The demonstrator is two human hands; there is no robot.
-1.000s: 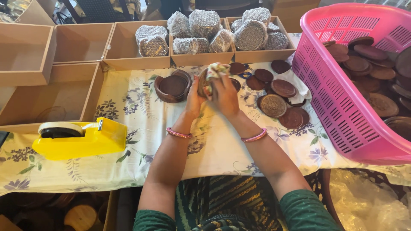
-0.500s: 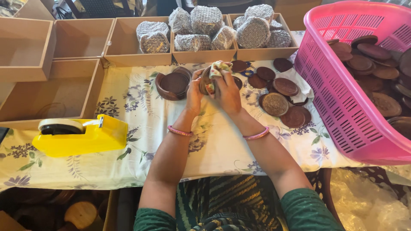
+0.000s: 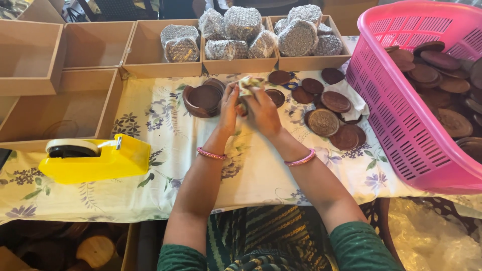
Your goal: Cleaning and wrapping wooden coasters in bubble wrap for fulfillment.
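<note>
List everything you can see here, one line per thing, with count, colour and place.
cloth: one, pale patterned, bunched between both hands
small item in the cloth: mostly hidden, cannot tell what
stack of round holders: one stack, dark brown, just left of the hands
loose discs: about ten, brown, on the table right of the hands
basket: one, pink, far right, holding more brown discs
wrapped bundles: about a dozen, silvery bubble wrap, in back boxes
wooden boxes: several, light brown, back and left
tape dispenser: one, yellow, front left
tablecloth: one, cream floral, covering the table
bangles: two, pink, one per wrist
left hand: fingers on the cloth
right hand: fingers on the cloth
</note>
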